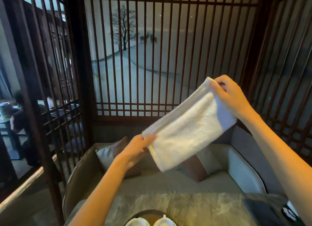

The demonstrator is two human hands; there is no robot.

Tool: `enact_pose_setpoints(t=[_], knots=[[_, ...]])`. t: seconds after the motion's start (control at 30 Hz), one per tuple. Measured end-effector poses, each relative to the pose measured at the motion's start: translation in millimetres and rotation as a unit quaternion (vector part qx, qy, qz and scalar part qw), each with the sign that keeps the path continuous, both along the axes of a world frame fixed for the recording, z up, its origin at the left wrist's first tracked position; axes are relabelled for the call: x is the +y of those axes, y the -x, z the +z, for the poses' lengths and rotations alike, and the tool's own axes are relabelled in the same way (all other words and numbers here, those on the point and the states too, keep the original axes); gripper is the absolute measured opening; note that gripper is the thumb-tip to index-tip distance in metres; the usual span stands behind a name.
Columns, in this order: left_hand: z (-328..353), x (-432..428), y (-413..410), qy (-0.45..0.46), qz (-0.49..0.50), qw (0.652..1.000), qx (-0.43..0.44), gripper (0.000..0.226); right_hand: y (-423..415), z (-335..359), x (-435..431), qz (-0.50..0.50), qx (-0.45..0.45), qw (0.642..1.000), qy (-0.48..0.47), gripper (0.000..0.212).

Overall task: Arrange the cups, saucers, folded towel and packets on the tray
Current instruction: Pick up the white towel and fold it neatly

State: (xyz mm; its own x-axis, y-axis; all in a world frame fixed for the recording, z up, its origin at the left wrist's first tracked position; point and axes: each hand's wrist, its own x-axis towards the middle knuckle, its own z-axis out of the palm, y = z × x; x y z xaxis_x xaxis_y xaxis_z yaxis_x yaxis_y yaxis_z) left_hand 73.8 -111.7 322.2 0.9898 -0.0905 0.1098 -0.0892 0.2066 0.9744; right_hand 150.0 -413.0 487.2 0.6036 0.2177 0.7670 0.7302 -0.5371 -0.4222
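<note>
White towel (185, 129) aloft and tilted, left hand (137, 149) and right hand (232, 95) fingers (222, 79) tight on opposite corners.

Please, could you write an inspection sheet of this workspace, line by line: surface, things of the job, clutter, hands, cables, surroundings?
Surface: marble-look table, only partly in view.
Job's things: white towel held up in the air, tilted; round dark tray at the bottom edge, carrying two white cups cut off by the frame; saucers and packets not seen.
Clutter: dark flat item on the table's right side.
Hands: left hand pinches the towel's lower corner; right hand pinches its upper corner.
Cables: nothing seen.
Surroundings: grey sofa with cushions; wooden lattice screen behind it; a person beyond the lattice, far left.
</note>
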Motion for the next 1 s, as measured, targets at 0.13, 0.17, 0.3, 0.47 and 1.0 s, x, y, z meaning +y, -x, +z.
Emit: enact_pose_setpoints(t=[0.13, 0.17, 0.3, 0.47, 1.0], knots=[[18, -10, -3, 0.240, 0.015, 0.965, 0.101, 0.047, 0, -30, -2, -0.001, 0.056, 0.997, -0.062, 0.032], [22, -17, -4, 0.154, 0.060, 0.983, 0.084, 0.045, 1, -38, -1, -0.002, 0.070, 0.994, -0.087, 0.031], [33, -35, -1, -0.030, 0.200, 0.979, -0.017, 0.025, 0, -61, -6, 0.007, 0.124, 0.980, -0.157, 0.039], [34, -20, 2, -0.090, 0.184, 0.974, -0.095, 0.011, -9, -86, -34, 0.022, 0.224, 0.951, -0.214, 0.021], [25, -12, -8, -0.107, 0.250, 0.949, -0.159, 0.013, 7, -127, -41, 0.110, 0.251, 0.912, -0.304, 0.017]])
